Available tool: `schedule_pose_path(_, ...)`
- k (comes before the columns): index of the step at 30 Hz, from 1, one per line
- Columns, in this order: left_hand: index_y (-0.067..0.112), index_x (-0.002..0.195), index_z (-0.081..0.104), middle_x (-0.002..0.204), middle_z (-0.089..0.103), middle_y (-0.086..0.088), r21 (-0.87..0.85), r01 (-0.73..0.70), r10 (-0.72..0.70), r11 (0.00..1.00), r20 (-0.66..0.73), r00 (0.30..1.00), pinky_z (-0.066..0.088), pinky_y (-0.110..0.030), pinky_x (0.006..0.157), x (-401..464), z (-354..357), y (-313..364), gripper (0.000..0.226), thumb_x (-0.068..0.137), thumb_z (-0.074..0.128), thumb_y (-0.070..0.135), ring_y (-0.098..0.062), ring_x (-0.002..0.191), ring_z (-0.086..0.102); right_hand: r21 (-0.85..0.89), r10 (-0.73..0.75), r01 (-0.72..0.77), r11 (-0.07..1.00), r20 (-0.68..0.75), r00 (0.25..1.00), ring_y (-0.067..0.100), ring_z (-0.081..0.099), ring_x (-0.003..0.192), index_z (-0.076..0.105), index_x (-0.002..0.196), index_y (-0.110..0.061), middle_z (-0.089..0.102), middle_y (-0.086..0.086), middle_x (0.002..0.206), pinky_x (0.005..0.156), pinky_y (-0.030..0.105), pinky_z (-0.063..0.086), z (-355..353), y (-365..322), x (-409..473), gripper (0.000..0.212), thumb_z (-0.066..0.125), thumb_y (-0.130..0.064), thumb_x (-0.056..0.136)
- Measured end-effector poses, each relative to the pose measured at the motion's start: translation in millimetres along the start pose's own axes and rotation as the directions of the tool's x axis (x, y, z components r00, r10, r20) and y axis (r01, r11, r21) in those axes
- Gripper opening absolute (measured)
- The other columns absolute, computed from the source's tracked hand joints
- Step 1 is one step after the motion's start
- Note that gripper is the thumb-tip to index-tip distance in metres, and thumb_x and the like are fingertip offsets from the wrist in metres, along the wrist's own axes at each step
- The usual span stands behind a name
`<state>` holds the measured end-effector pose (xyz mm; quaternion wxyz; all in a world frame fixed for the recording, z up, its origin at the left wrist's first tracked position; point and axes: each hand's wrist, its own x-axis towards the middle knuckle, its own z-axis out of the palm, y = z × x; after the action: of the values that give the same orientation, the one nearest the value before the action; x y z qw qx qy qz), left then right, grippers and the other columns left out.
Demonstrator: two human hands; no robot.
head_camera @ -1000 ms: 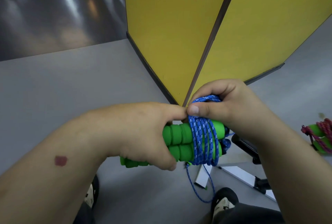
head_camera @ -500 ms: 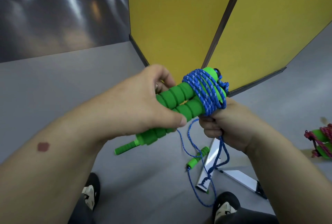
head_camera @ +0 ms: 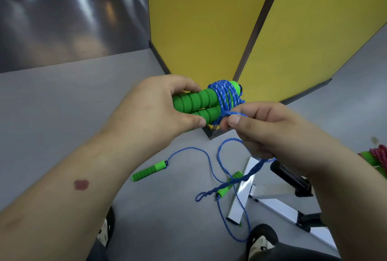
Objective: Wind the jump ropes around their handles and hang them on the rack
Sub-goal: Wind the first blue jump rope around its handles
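Observation:
My left hand point(head_camera: 155, 109) grips two green foam handles point(head_camera: 199, 103) held side by side, with blue rope point(head_camera: 225, 96) coiled several times round their far end. My right hand point(head_camera: 266, 133) pinches the rope's free part right beside the coil, and a doubled tail point(head_camera: 234, 181) hangs down from that hand. A second blue jump rope lies loose on the grey floor below, one green handle point(head_camera: 149, 170) to the left and another point(head_camera: 229, 184) against the rack's foot.
A yellow folding partition point(head_camera: 209, 19) stands just ahead with its dark foot near my hands. White bars of the rack base point(head_camera: 240, 198) lie on the floor at the right. A wound red rope on green handles point(head_camera: 377, 157) sits at the right edge. My shoes show below.
My right hand has come up from under the coil to its near side with the rope. The handles have dropped to a flatter tilt. The view now takes in the loose rope on the floor.

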<state>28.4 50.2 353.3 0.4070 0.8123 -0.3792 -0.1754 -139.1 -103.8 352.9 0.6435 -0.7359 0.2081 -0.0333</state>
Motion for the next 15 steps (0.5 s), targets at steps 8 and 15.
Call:
schedule_pose_path(8, 0.059, 0.112, 0.070, 0.103, 0.068, 0.028, 0.052, -0.073, 0.059, 0.996, 0.238, 0.969, 0.054, -0.023, 0.084, -4, 5, 6, 0.052, 0.075, 0.091, 0.029, 0.005, 0.096, 0.065, -0.218, -0.175, 0.134, 0.967, -0.179, 0.968, 0.010, 0.032, 0.046, 0.074, 0.084, -0.018, 0.043, -0.010, 0.052, 0.046, 0.021, 0.028, -4, -11, -4, 0.021, 0.067, -0.034, 0.095)
schedule_pose_path(15, 0.046, 0.100, 0.077, 0.091, 0.077, 0.021, -0.175, -0.080, 0.150, 0.981, 0.436, 0.888, 0.060, -0.020, 0.073, -6, -9, 7, 0.051, 0.069, 0.094, 0.009, 0.000, 0.080, 0.074, -0.227, -0.246, 0.183, 0.957, -0.293, 0.924, 0.038, 0.061, 0.066, 0.078, 0.078, -0.016, 0.068, 0.028, 0.083, 0.060, 0.048, 0.050, -8, -9, -1, 0.028, 0.088, -0.040, 0.069)
